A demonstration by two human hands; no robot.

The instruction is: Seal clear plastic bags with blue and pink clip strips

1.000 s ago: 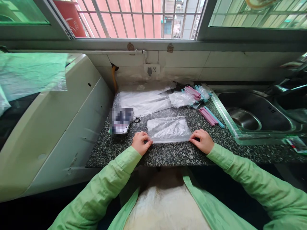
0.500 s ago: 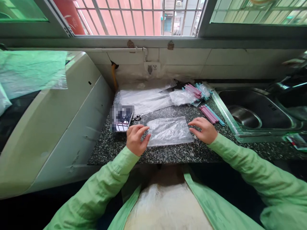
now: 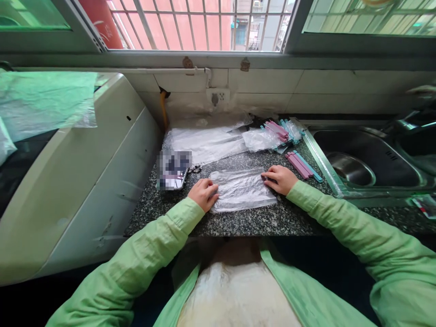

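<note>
A clear plastic bag (image 3: 243,190), wrinkled and rectangular, lies flat on the speckled stone countertop in front of me. At its left edge my left hand (image 3: 204,194) rests with fingertips touching the film, thumb a little apart from the fingers. My right hand (image 3: 279,179) touches the upper right edge in the same way, fingers stretched over the plastic. Neither hand lifts the bag. Just beyond my left hand is a phone (image 3: 174,171), partly blurred out, with a dark beaded strap (image 3: 195,169) beside it. Pink and blue strips (image 3: 303,165) lie beyond my right hand.
Larger clear plastic sheets (image 3: 207,143) cover the back of the countertop (image 3: 238,225). More strips in clear wrapping (image 3: 277,132) are piled at the back right. A metal sink (image 3: 366,156) borders the right side; a pale appliance (image 3: 102,150) stands at the left.
Both hands have come down onto the bag's edges, my right hand shifting left and my left hand slightly right. Their fingers were raised and further apart before. The bag stays flat.
</note>
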